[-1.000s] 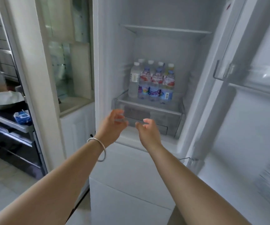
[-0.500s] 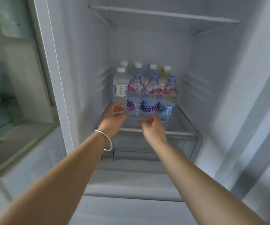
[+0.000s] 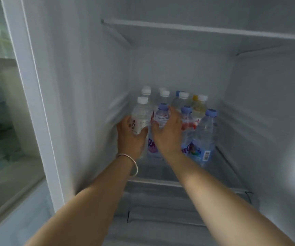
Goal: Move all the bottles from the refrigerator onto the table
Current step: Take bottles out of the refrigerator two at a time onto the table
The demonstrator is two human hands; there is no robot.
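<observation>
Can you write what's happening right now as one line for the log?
stage: first pick | left hand: grips white-capped bottle | right hand: grips blue-capped bottle | other bottles: on fridge shelf | table: unseen

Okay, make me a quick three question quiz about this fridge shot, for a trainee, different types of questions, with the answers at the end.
1. True or false: the left hand grips the white-capped bottle.
2. The right hand grips a bottle whose cap is: A) yellow B) blue C) red
3. Fill in: the bracelet is on the ___ wrist.

Key: 1 true; 2 B, the blue-capped bottle; 3 left.
</observation>
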